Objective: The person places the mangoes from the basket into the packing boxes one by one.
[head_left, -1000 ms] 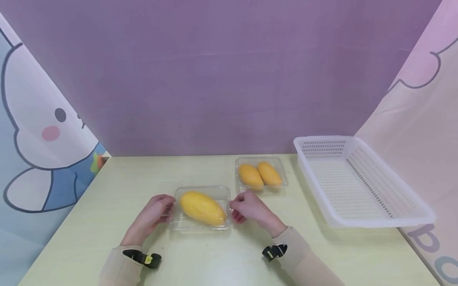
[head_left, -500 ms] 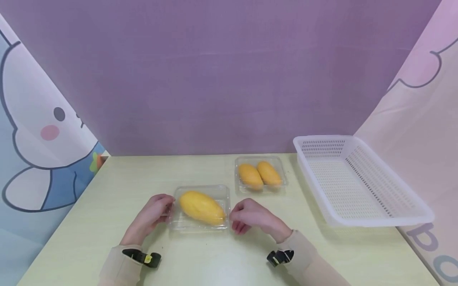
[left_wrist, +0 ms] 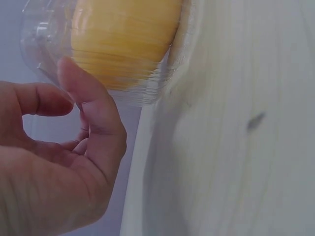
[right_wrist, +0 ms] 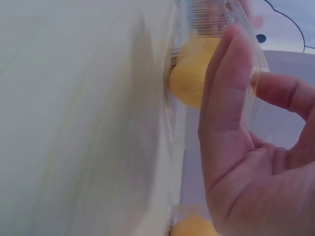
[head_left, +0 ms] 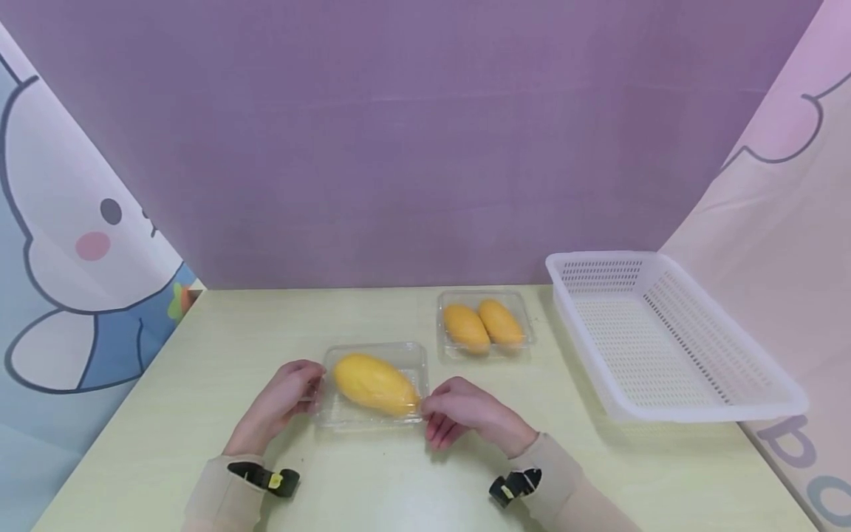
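A clear plastic clamshell box (head_left: 332, 414) with one large yellow mango (head_left: 375, 384) inside lies on the table before me. My left hand (head_left: 286, 395) pinches the rim at its left end; in the left wrist view the thumb (left_wrist: 86, 83) and index finger meet at the edge. On the opposite side, my right hand (head_left: 468, 414) pinches the rim near the front right corner. The right wrist view shows that thumb (right_wrist: 229, 83) overlapping the mango, with the index finger (right_wrist: 283, 91) at the far side of the rim.
Farther back stands a second clear box (head_left: 515, 299) holding two orange-yellow mangoes (head_left: 467, 327). A white perforated plastic basket (head_left: 595, 355) sits at the right side of the table (head_left: 399, 488). A purple backdrop (head_left: 425, 148) rises behind.
My right hand has slid toward me along the box's right side, from mid-edge to the front corner, its fingertips now at the rim. The left hand has stayed in place.
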The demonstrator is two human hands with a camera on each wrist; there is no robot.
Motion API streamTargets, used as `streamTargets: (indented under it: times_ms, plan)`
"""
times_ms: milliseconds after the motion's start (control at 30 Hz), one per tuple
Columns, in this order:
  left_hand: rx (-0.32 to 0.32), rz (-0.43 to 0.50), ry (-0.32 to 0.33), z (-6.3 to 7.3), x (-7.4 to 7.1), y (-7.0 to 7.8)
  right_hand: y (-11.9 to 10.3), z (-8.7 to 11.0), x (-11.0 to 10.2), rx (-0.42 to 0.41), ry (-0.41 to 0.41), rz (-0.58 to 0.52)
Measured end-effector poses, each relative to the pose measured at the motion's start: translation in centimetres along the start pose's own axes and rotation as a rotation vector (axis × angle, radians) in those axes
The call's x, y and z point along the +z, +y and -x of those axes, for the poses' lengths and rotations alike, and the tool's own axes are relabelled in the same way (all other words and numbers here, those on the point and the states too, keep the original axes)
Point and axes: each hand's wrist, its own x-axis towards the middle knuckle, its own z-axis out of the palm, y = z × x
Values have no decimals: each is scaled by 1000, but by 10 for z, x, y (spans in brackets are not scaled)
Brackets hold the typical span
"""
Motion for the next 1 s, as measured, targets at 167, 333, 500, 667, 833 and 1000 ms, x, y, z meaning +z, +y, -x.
streamTargets:
  times_ms: [167,333,500,667,833,1000]
  plan:
    - [0,2,-3,0,0,0,1,0,2,4,0,-21]
    - [-2,2,3,-1,0,-1,2,0,4,0,8,-28]
    - [-3,-6,12,-2,1,-1,3,-1,5,-3,22,-41]
    - [-3,-30,28,-1,2,0,4,-2,7,-9,34,-51]
    - [-7,-76,63,-1,3,2,3,-2,9,-16,52,-67]
    - [-4,-129,75,4,2,4,1,-1,11,-27,78,-69]
